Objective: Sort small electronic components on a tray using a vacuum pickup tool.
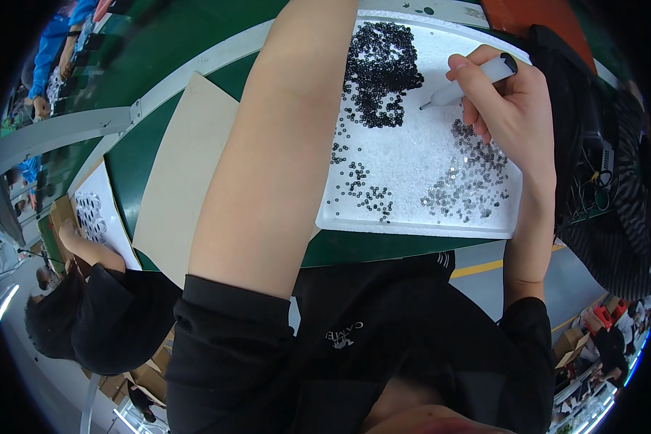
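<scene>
Table green, white tray on it. Left forearm crosses tray's left edge; left hand out of frame, grip can't tell. Beige board left of tray. Right hand closed round pen, tip over tray near black rings, heaped top left; grey rings scattered lower right.

Green worktable; grey floor, yellow stripe; glowing tube light.
</scene>
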`<state>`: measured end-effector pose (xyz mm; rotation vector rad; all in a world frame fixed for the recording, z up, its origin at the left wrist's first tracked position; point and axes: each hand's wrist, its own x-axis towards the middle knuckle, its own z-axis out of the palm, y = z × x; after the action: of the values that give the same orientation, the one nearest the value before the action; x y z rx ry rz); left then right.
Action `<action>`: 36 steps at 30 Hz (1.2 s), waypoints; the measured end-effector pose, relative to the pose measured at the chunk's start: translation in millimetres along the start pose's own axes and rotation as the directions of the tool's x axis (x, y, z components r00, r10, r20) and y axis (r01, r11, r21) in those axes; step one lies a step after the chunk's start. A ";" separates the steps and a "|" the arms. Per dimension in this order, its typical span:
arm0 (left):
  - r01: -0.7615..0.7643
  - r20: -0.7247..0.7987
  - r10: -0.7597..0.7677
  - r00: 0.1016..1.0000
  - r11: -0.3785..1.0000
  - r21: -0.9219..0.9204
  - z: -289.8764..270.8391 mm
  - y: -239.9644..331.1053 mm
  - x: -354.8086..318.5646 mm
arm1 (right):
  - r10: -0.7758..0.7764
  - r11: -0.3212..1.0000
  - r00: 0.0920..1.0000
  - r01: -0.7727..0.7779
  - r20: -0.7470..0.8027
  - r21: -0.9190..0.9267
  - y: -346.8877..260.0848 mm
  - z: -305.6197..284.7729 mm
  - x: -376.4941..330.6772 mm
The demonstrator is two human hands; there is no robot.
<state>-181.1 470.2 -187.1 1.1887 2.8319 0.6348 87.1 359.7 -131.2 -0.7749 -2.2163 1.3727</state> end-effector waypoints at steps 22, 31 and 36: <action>-0.100 0.411 0.530 0.742 0.694 -0.713 -97.0 -108.4 -116.5 | -0.166 0.958 0.964 0.208 0.207 -0.198 -20.4 -16.1 -11.4; -0.349 0.112 0.530 0.841 0.689 -0.635 -101.6 -152.5 -148.1 | -0.303 0.953 0.951 0.303 -0.067 -0.008 0.6 -32.9 -9.8; -0.226 0.124 0.410 0.903 0.703 -0.675 -104.5 -146.2 -156.4 | -0.205 0.933 0.964 0.245 -0.172 0.262 11.9 -46.5 -20.9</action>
<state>-186.1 232.8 -168.1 1.4661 1.9055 1.2323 134.1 381.6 -123.5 -0.4825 -1.8792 1.4276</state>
